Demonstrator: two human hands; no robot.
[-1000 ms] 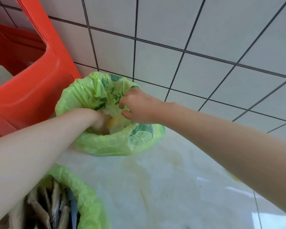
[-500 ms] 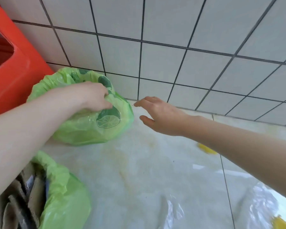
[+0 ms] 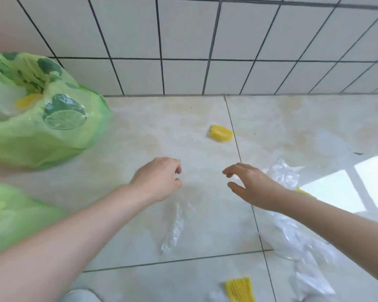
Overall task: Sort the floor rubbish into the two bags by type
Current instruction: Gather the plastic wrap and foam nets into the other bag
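hands: left hand (image 3: pixel 159 178) loosely curled, empty; right hand (image 3: pixel 247 184) spread wide, empty | target: yellow lump (image 3: pixel 220 133) on floor (image 3: pixel 140 131) ahead, slightly right, long axis crosswise | nearer: right hand | lime-print bag (image 3: pixel 42 118) far left

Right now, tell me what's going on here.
A person is sorting floor rubbish. Both hands are empty: the left hand and right hand reach over the tiled floor toward a yellow piece. Clear plastic film lies by the right arm. A green lime-print bag sits open at left.
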